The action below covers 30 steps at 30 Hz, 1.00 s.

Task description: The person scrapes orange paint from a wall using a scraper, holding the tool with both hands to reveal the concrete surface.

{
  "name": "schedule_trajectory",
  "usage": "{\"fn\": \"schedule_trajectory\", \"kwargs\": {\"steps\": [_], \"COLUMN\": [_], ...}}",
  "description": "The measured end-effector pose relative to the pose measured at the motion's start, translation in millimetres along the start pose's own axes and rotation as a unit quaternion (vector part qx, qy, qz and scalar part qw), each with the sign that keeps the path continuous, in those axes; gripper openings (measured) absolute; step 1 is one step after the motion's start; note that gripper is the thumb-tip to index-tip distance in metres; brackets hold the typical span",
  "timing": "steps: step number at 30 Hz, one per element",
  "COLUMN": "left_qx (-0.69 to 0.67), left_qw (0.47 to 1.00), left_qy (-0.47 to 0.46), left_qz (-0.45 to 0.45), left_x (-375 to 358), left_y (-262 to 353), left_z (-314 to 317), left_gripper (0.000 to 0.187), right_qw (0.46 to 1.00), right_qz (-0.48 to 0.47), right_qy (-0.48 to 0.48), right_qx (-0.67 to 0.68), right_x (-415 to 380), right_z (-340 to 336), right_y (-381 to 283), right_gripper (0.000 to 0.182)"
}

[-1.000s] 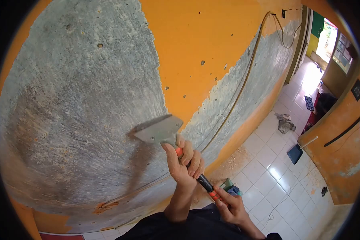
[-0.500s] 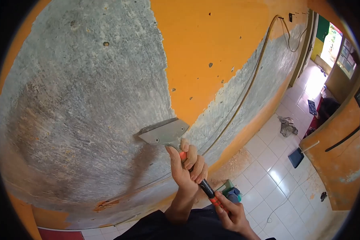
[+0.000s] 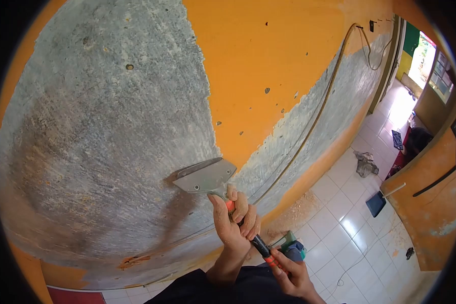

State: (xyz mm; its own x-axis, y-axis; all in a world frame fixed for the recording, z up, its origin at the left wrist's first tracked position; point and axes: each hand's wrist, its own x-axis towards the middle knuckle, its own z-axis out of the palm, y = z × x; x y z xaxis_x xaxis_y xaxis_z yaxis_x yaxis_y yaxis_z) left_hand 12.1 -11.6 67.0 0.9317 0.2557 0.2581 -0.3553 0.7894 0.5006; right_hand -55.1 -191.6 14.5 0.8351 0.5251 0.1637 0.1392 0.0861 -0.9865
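Observation:
A wide metal scraper (image 3: 202, 178) lies at the wall near the lower tip of the orange paint (image 3: 258, 66), with bare grey plaster (image 3: 121, 121) to its left. My left hand (image 3: 234, 219) wraps round the upper part of its black and orange handle, just below the blade. Lower down, my right hand (image 3: 292, 273) grips the handle's end. The blade's edge faces up and left, and its shadow falls on the plaster. Whether the edge touches the wall is hard to tell.
A yellowish hose (image 3: 316, 119) hangs along the wall. On the tiled floor (image 3: 339, 207) are paint dust, a grey crumpled cloth (image 3: 365, 164), a dark dustpan (image 3: 376, 203), a thin cable and a green and blue object (image 3: 292, 247). A bright doorway (image 3: 421, 60) stands at upper right.
The scraper's blade has moved slightly down and left in view, with both hands still on the handle. The wall's marks have shifted slightly in view.

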Motion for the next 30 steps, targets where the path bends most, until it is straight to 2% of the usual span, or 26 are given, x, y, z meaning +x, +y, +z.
{"fn": "schedule_trajectory", "kwargs": {"steps": [2, 4, 9, 10, 12, 15, 18, 20, 26, 29, 30], "left_qx": [0.012, 0.025, 0.022, 0.020, -0.004, -0.047, -0.028, -0.032, -0.028, -0.032, -0.051], "left_qw": [1.000, 0.999, 0.999, 0.999, 1.000, 0.999, 0.999, 0.999, 0.999, 0.999, 0.999], "left_qy": [0.002, 0.010, 0.041, 0.044, 0.009, -0.004, -0.029, -0.024, -0.021, -0.014, -0.011], "left_qz": [0.008, 0.019, -0.015, -0.015, 0.012, -0.002, 0.009, 0.011, 0.011, 0.014, 0.003], "left_x": [8.6, 5.6, 1.7, 1.9, 4.7, 0.5, 10.0, 7.0, 12.7, 7.5, 5.7], "left_y": [0.0, -0.6, -1.0, -2.5, -6.1, -4.8, -2.6, -3.5, -1.6, -1.4, -0.2], "left_z": [9.0, 11.4, 8.8, 8.5, 8.1, -0.6, 4.0, 4.4, 12.7, 11.1, 10.7], "left_gripper": [0.044, 0.044, 0.041, 0.041, 0.043, 0.044, 0.044, 0.044, 0.043, 0.044, 0.044], "right_qw": [1.000, 1.000, 1.000, 0.999, 0.998, 1.000, 0.999, 0.999, 0.999, 1.000, 1.000], "right_qz": [-0.021, 0.003, -0.008, 0.015, 0.039, 0.004, -0.013, 0.011, -0.034, 0.013, -0.002], "right_qy": [0.012, 0.006, 0.000, -0.001, -0.007, -0.004, -0.015, -0.022, 0.009, -0.021, -0.019], "right_qx": [-0.019, 0.002, 0.004, 0.030, 0.052, -0.003, -0.029, -0.041, -0.012, -0.014, 0.021], "right_x": [4.5, 0.7, -0.7, -1.0, -2.3, -0.2, 1.9, 3.1, 9.2, 2.9, -1.8], "right_z": [-2.2, -2.1, -2.9, -4.7, -8.8, -6.3, -7.4, -12.1, -6.2, -10.5, -6.2], "right_y": [-5.1, -6.7, -2.6, -4.1, -6.4, -5.4, 3.5, 4.5, -3.6, -12.6, -7.9], "right_gripper": [0.043, 0.043, 0.045, 0.045, 0.045, 0.045, 0.045, 0.046, 0.045, 0.045, 0.046]}}
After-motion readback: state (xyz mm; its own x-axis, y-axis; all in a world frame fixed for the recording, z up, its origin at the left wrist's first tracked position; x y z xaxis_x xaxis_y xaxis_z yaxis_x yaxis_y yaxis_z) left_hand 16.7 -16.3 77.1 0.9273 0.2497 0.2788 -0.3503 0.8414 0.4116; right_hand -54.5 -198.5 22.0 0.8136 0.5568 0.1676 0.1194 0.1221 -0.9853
